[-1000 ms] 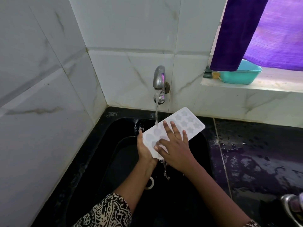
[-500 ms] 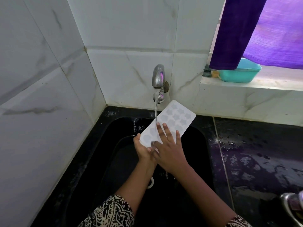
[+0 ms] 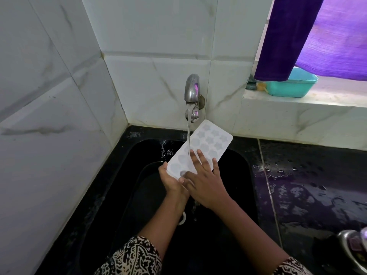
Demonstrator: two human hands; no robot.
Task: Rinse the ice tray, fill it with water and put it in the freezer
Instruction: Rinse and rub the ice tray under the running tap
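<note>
Over the black sink [image 3: 139,175], left hand [image 3: 171,180] grips the near end of the white ice tray [image 3: 200,149], tilted under the running tap [image 3: 192,92]. Stream lands mid-tray. Right hand [image 3: 204,182] lies on top, fingers [image 3: 200,157] spread flat. Teal tub [image 3: 292,87] on sill, far right.

Ice tray [image 3: 200,149]: translucent white, matt, looks like soft plastic or silicone, wet under the stream.
Tap [image 3: 191,92]: bare metal, dull-polished, catching a purple reflection.
Wall tiles [image 3: 155,32]: glossy white with grey marble-like veining, smooth.
Sink [image 3: 234,165]: black, smooth, shining wet.
Countertop [image 3: 317,185]: black polished stone look, glossy, beaded with water.
Curtain [image 3: 294,36]: purple cloth, soft and matt.
Tub [image 3: 292,86]: teal plastic, smooth.
Sleeve [image 3: 135,259]: printed cloth, black and cream.
</note>
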